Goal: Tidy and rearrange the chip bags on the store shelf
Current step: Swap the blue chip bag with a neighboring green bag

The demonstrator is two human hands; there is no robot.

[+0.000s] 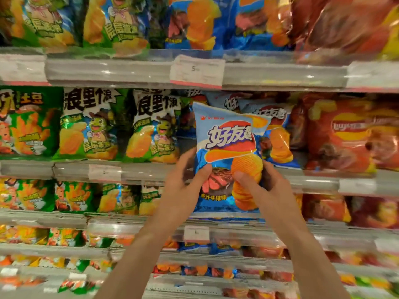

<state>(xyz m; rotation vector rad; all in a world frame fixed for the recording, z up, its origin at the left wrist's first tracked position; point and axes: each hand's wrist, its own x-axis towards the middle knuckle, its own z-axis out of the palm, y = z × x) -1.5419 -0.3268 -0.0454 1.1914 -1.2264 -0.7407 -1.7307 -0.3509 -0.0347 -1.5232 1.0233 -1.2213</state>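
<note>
In front of the second shelf from the top, a glossy blue chip bag (226, 152) printed with ridged orange chips and a slab of steak was held upright in the air, tilted slightly to the right, its face turned toward the camera. The left hand (183, 186) grasped the bag's lower left edge, thumb (201, 175) pressed across the front and the other fingers curled behind it. The right hand (261, 188) gripped the lower right side in the same way, its thumb (246, 180) lying over the printed chips and the remaining fingers wrapped round the back. Both forearms rose bare from the bottom of the view.

Behind the held bag, on that same shelf, stood more blue chip bags of the same kind (274, 134), leaning against one another. To their left were green-and-white foil bags with a cartoon turtle (90, 126), and at the far left a green bag showing potato sticks (26, 124). To the right sat shiny red chip bags (341, 134).

The clear plastic shelf rail (151, 171) ran just beneath this row, carrying a small white price tag (104, 172). The rail of the shelf above held a larger white price label with a pink lower edge (197, 71). That top shelf bore further green turtle bags (116, 24), blue bags (198, 22) and red bags (345, 24). Lower shelves held smaller green, blue and red packets, blurred toward the bottom.
</note>
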